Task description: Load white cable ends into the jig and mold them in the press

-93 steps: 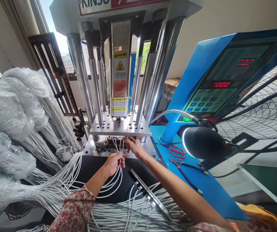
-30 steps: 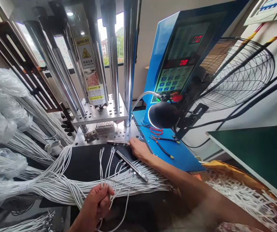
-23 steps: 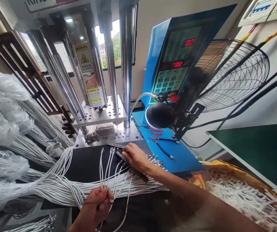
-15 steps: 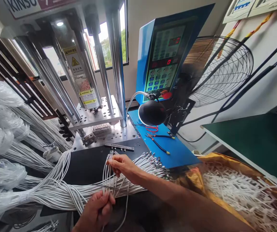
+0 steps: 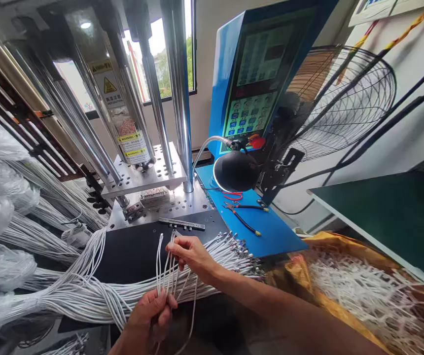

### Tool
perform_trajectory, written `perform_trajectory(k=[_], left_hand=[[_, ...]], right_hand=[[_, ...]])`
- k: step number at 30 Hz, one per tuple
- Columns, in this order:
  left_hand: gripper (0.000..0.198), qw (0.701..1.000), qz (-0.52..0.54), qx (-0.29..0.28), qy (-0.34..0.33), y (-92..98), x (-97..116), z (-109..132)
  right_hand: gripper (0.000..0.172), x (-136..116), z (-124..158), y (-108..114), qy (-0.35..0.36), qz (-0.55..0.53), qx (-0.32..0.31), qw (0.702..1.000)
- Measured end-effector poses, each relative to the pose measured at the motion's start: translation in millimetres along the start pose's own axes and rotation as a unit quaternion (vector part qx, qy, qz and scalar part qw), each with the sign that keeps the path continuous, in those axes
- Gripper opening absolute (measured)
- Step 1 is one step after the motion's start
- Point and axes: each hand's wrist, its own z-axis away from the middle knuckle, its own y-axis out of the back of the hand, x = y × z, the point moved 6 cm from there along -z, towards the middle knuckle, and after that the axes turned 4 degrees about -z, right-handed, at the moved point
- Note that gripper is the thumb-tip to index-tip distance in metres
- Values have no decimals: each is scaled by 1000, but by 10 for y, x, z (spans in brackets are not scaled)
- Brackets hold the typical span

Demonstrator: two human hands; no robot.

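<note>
My left hand is closed around several white cables, which rise from it toward the machine. Higher up, the thumb and fingers of my right hand pinch some of those cables close to their tips. Two cable ends stand apart to the left of my right fingers. Under and behind both hands lies a thick bundle of white cables, its metal-tipped connector ends fanned out on the right. A narrow metal mould bar lies just beyond my right hand.
A press machine with steel columns and a lower mould block stands behind. Orange-and-black cutters and a black lamp are on the blue mat. A yellow sack of white plastic scraps sits right; plastic-wrapped cable bundles are left.
Two cable ends have separated leftward from the group at my right fingertips. My left hand stays closed on the cables. The view has shifted slightly.
</note>
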Motion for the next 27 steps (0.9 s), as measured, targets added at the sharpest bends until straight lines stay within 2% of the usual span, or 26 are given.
perform_trajectory(k=[3,13,15,18,20,27], left_hand=[[44,1000,0,18,-5,-8,20,25],[48,1000,-18,24,-2,7,0,37],[48,999,-26,25,-2,-10,5,52],[48,998,-48,29,-5,-63,29,88],[50,997,-73,21,-1,-103,31,107],[52,994,-106,18,17,-85,-12,137]], right_hand=[[35,16,0,18,0,2,3,1000],[39,17,17,-2,7,11,-6,1000],[38,55,32,-30,-34,-9,-26,999],[44,153,70,-128,-143,-37,-69,987],[45,173,76,-197,-177,-57,-77,979],[34,59,9,-267,-82,-62,-44,994]])
